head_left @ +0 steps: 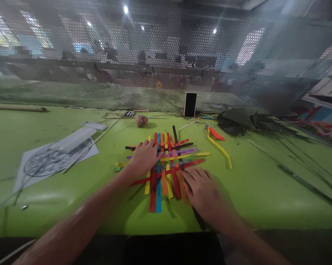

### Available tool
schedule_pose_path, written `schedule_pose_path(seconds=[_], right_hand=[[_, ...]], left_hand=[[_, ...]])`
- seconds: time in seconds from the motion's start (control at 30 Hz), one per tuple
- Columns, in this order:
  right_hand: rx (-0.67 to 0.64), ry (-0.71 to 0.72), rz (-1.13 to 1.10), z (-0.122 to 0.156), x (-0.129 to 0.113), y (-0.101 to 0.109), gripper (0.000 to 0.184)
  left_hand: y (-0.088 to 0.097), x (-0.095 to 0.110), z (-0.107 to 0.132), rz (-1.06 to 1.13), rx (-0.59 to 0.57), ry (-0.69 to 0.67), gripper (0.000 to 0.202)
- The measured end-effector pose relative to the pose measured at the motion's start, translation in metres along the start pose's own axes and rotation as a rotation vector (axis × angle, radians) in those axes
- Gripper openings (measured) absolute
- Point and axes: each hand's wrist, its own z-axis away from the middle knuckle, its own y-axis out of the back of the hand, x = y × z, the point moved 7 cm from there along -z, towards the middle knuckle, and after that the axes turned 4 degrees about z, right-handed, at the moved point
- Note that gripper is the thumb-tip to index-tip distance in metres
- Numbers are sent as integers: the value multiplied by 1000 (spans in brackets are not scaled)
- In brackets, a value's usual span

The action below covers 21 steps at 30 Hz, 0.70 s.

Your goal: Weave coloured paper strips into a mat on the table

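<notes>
A woven mat of coloured paper strips (166,162) lies flat on the green table (99,206), with red, blue, orange, yellow, purple and black strips crossing over and under and loose ends sticking out all round. My left hand (144,157) rests palm down on its left part, fingers laid on the strips and thumb apart. Palm down too, my right hand (203,187) touches the lower right edge with its fingers apart. A black strip (175,135) slants down the right side of the weave; beneath my right hand it is hidden, and a dark end shows below.
A patterned ball (141,121) and a phone-like dark slab (190,105) stand at the back. Paper sheets (30,165) with a rolled one lie left. Right are a yellow strip (222,150), a red piece (216,133), dark leaves (234,121) and long stems. Mesh (160,66) rises behind.
</notes>
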Motion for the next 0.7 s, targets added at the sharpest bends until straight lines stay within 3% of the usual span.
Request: schedule_pose_path(seconds=[0.23, 0.33, 0.4, 0.5, 0.57, 0.7], right_hand=[[19, 5, -21, 2, -1, -1, 33], [25, 17, -86, -2, 5, 11, 34], [65, 16, -165, -17, 14, 27, 35], [122, 17, -233, -59, 28, 40, 38], [94, 23, -186, -95, 34, 30, 40], [-79, -30, 8, -142, 45, -20, 45]], left_hand=[[4, 3, 1, -42, 0, -7, 42], [8, 1, 1, -36, -10, -3, 42], [13, 1, -1, -28, -20, -7, 41], [22, 10, -5, -7, -15, -55, 37], [23, 21, -9, 8, -19, -83, 34], [12, 37, -17, 18, -19, -42, 34]])
